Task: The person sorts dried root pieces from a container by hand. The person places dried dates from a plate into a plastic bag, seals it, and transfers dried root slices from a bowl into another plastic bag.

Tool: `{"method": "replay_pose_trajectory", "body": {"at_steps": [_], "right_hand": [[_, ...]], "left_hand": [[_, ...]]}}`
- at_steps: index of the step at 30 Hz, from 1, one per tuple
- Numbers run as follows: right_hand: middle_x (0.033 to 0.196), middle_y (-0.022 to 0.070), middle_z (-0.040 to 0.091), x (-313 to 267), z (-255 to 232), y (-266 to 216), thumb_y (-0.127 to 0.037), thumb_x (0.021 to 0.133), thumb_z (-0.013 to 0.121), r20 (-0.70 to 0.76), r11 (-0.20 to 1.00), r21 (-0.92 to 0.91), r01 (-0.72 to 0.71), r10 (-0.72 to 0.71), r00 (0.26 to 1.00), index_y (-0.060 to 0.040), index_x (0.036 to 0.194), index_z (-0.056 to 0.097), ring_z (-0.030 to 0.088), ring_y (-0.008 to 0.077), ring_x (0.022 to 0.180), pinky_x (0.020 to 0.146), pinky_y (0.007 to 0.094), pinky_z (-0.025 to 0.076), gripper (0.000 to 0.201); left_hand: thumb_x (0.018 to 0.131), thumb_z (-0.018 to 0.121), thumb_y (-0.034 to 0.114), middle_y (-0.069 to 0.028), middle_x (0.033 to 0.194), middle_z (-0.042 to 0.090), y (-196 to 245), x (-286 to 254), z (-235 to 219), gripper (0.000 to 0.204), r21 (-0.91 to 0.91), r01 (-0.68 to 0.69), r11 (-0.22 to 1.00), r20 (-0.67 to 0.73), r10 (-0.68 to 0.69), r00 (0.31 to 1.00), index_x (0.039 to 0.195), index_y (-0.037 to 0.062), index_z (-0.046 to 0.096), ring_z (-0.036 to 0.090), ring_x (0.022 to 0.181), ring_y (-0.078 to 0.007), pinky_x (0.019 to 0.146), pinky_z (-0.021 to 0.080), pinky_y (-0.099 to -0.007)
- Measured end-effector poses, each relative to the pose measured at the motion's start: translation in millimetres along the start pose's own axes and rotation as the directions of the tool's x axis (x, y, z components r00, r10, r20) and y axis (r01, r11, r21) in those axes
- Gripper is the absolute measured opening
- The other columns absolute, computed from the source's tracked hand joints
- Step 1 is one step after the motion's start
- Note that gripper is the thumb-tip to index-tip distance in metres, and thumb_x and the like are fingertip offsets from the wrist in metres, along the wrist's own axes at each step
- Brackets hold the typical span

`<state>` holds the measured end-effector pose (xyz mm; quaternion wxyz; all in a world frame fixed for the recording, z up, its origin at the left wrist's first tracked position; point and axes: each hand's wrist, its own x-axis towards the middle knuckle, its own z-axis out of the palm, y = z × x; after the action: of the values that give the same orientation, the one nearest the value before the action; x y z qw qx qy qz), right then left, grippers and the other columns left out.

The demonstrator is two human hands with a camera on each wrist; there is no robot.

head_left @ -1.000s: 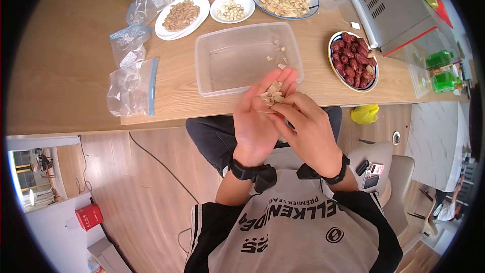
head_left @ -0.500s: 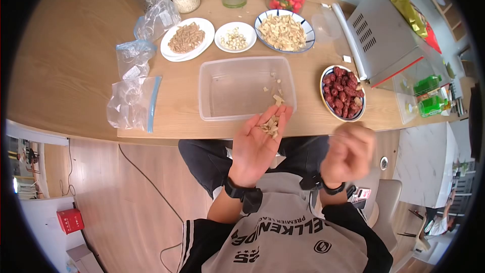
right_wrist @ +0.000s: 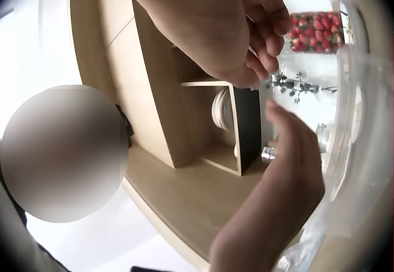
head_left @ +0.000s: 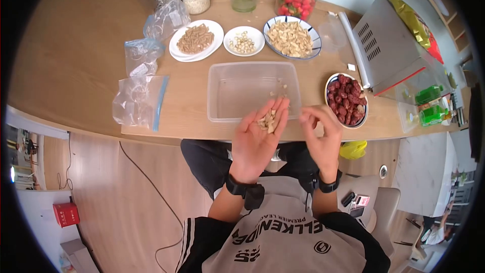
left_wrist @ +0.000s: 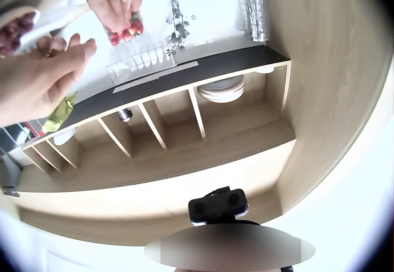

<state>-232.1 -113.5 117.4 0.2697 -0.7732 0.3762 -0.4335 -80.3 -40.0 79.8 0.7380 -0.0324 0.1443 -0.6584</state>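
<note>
My left hand [head_left: 256, 139] lies palm up over the table's front edge, fingers extended, with a small heap of pale dried slices [head_left: 268, 122] on its palm and fingers. To its right, my right hand [head_left: 325, 134] is raised with loosely bent fingers; nothing shows between them in the right wrist view. Just beyond the left fingertips is a clear plastic container [head_left: 237, 119] with a few pale bits [head_left: 284, 86] in its right part. Similar slices fill a blue-rimmed plate [head_left: 317, 45] behind it.
Behind the container stand a white plate [head_left: 174, 50] of brown sticks and a small dish [head_left: 230, 34] of pale seeds. A bowl of red dates [head_left: 346, 98] is at the right, near a grey appliance [head_left: 376, 40]. Plastic bags [head_left: 139, 101] lie at the left.
My right hand picked at the slices on the left palm, swung away to the right, and has come back nearer. The left hand stays palm up; the head view tilted up.
</note>
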Motion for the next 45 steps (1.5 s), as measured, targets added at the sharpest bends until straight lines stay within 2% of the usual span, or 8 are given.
{"method": "replay_pose_trajectory", "body": {"at_steps": [20,24,28,31,32,37,39,45], "right_hand": [[0.084,0.0084,0.063,-18.5,13.1,-12.8,0.001,0.082,0.079,0.299,0.995,0.097,-0.032,0.001,0.954,-0.0022,0.101,0.072,0.059,0.0206,0.07,0.064,0.0298,0.05,0.02],[0.085,0.0104,0.066,-16.2,-6.2,-34.2,0.003,0.084,0.078,-0.146,0.979,0.098,0.179,-0.164,0.976,0.0014,0.094,0.07,0.063,0.0187,0.073,0.066,0.0302,0.051,0.013],[0.092,0.0151,0.068,13.2,-26.2,-22.0,0.012,0.088,0.069,-0.65,0.804,0.05,0.592,-0.424,0.631,0.002,0.1,0.068,0.064,0.0257,0.083,0.073,0.0339,0.053,0.017],[0.093,0.0085,0.07,70.5,-21.4,11.0,0.002,0.089,0.074,-0.406,0.925,-0.268,0.268,-0.361,0.839,-0.0004,0.12,0.067,0.062,0.0164,0.076,0.068,0.0289,0.049,0.032],[0.092,0.0093,0.071,79.3,-12.8,19.4,0.001,0.089,0.073,-0.304,0.992,-0.068,0.108,-0.123,0.945,-0.0016,0.126,0.066,0.061,0.0151,0.072,0.066,0.0277,0.049,0.038],[0.092,0.0081,0.07,6.6,16.8,30.2,0.001,0.087,0.074,-0.19,0.987,0.157,-0.024,0.054,0.98,-0.0009,0.124,0.067,0.058,0.0123,0.068,0.065,0.0275,0.049,0.038],[0.092,0.0072,0.068,-17.4,21.1,20.3,0.002,0.085,0.076,0.066,0.977,0.203,-0.063,0.05,0.997,-0.0022,0.117,0.071,0.06,0.0133,0.071,0.065,0.0276,0.05,0.033],[0.097,0.0101,0.068,-15.2,8.6,0.1,0.001,0.083,0.079,0.201,0.998,0.047,0.046,-0.054,0.978,-0.0021,0.109,0.073,0.068,0.0241,0.08,0.068,0.0327,0.055,0.027]], "left_hand": [[0.11,0.036,0.023,-0.0246,0.159,0.042,-11.7,3.1,-10.0,0.05,0.289,-0.077,0.954,0.118,0.044,0.992,0.144,-0.0112,0.047,0.033,0.153,-0.0366,0.127,0.027,-0.0478],[0.109,0.038,0.021,-0.0267,0.156,0.044,-10.5,3.8,-7.0,0.047,0.217,-0.056,0.975,0.101,0.034,0.994,0.139,-0.0127,0.049,0.034,0.152,-0.038,0.128,0.027,-0.0489],[0.109,0.039,0.019,-0.0284,0.156,0.042,-10.9,3.4,-2.4,0.044,0.158,-0.034,0.987,0.082,0.021,0.996,0.137,-0.0142,0.049,0.032,0.153,-0.0389,0.129,0.026,-0.0493],[0.109,0.039,0.018,-0.0285,0.158,0.039,-12.7,2.5,4.1,0.045,0.184,-0.046,0.982,0.06,0.036,0.998,0.138,-0.0148,0.047,0.03,0.153,-0.039,0.129,0.026,-0.0496],[0.109,0.039,0.018,-0.0285,0.158,0.038,-12.9,1.3,5.0,0.045,0.201,-0.061,0.978,0.056,0.05,0.997,0.139,-0.0151,0.046,0.029,0.154,-0.039,0.129,0.025,-0.0496],[0.109,0.038,0.019,-0.028,0.159,0.038,-7.6,0.3,-5.2,0.047,0.202,-0.098,0.974,0.094,0.081,0.992,0.141,-0.0146,0.046,0.029,0.154,-0.0383,0.129,0.024,-0.0492],[0.109,0.037,0.02,-0.0273,0.159,0.039,-7.2,1.3,-9.6,0.048,0.25,-0.097,0.963,0.093,0.076,0.993,0.142,-0.0137,0.046,0.03,0.154,-0.0379,0.128,0.025,-0.0489],[0.11,0.035,0.029,-0.0195,0.154,0.05,-17.8,4.3,-8.9,0.051,0.407,-0.081,0.91,0.068,0.058,0.996,0.145,-0.0057,0.05,0.04,0.149,-0.0319,0.121,0.033,-0.0425]]}}
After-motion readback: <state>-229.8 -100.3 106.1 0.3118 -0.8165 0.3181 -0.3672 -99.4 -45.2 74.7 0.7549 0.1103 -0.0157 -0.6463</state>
